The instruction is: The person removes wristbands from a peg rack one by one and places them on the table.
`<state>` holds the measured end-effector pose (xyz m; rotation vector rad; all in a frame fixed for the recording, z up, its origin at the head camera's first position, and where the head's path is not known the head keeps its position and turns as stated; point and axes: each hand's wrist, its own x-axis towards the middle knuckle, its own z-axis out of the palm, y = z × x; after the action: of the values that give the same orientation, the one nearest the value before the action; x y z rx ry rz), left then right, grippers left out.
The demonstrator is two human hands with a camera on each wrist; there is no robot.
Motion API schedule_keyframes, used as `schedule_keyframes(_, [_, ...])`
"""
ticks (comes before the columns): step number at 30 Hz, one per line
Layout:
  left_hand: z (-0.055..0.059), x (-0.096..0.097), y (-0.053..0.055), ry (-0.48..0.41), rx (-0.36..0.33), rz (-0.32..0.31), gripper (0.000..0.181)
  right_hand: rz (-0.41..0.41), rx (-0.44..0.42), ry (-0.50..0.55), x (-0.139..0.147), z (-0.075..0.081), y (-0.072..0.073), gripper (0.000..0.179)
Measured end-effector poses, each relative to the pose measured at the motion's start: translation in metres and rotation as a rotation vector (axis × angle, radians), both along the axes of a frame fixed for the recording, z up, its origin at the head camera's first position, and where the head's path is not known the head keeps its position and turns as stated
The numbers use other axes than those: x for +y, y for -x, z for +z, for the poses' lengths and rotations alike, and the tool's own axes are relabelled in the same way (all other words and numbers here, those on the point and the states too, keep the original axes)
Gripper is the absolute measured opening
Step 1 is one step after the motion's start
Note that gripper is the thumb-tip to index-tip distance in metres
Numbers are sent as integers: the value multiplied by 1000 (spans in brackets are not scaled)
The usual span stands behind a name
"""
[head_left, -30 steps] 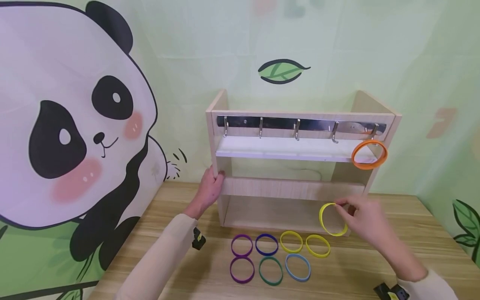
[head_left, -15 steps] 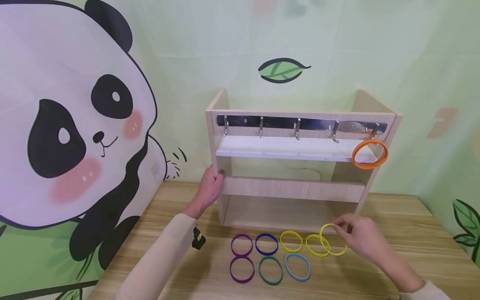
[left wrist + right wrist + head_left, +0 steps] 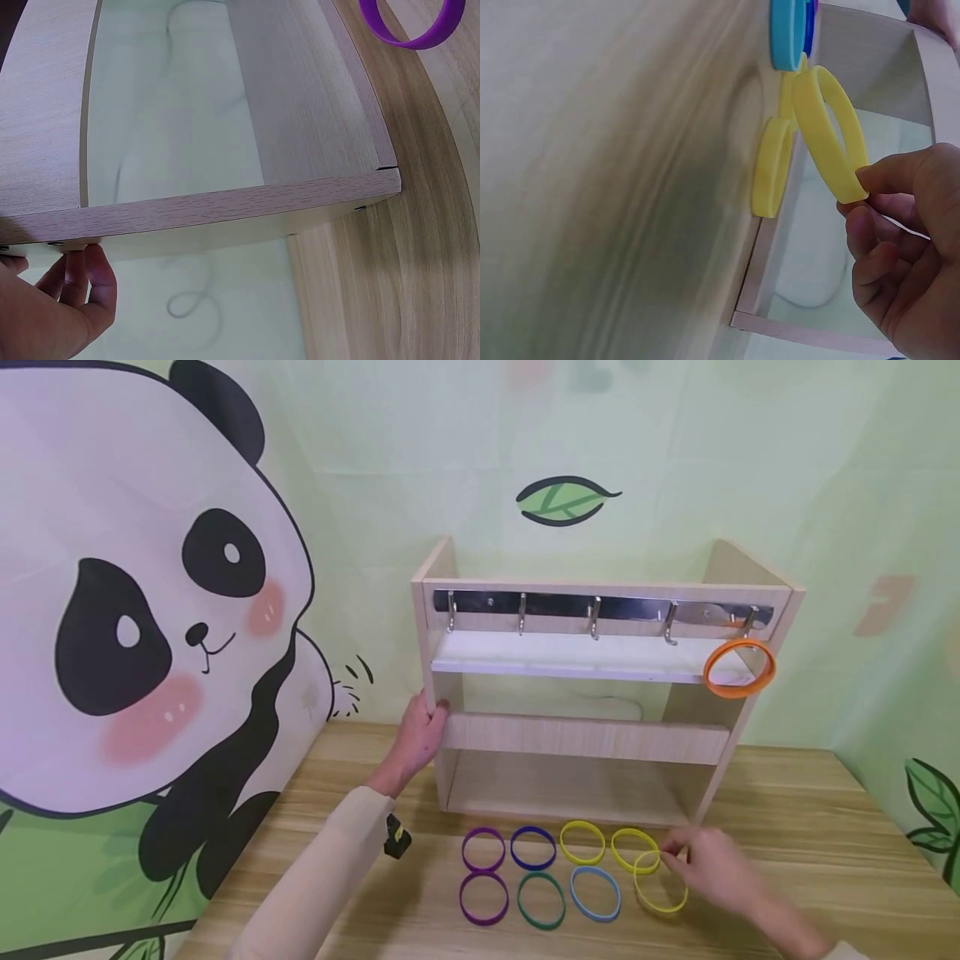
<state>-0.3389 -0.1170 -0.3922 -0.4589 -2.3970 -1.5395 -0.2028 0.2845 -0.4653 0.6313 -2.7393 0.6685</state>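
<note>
Between thumb and fingers, my right hand [image 3: 716,868] pinches a yellow silicone wristband [image 3: 825,139], held just above the table at the right end of the wristband rows. In the head view it overlaps a second yellow wristband [image 3: 615,852] lying on the table. My left hand [image 3: 418,735] grips the left side panel of a wooden shelf rack [image 3: 585,739]; in the left wrist view its fingertips [image 3: 97,262] touch the panel's outer face. An orange wristband [image 3: 739,692] hangs on the rightmost hook of the metal hook rail [image 3: 555,606].
Before the rack lie purple wristbands [image 3: 483,921], a dark blue wristband [image 3: 533,867], a green wristband [image 3: 542,926], a light blue wristband [image 3: 596,917] and another yellow wristband [image 3: 582,862]. The wooden table [image 3: 802,810] meets a panda-printed backdrop [image 3: 360,485].
My right hand has moved down and toward me with the yellow wristband, from in front of the rack's lower shelf to just above the table. The left hand stays on the rack.
</note>
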Motion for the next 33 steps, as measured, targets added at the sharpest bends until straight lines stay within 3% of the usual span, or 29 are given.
schedule_keyframes(5, [-1, 0, -2, 2, -16, 11, 45, 35, 19, 0, 1, -6, -1, 11])
schedule_keyframes(13, [-1, 0, -2, 5, -19, 10, 44, 76, -61, 3, 2, -12, -2, 11])
schedule_keyframes(27, [1, -1, -3, 5, -37, 15, 46, 143, -80, 2, -2, -18, 2, 9])
schedule_keyframes(33, [0, 0, -1, -8, -6, -10, 43, 157, -120, -7, -2, -22, 5, 9])
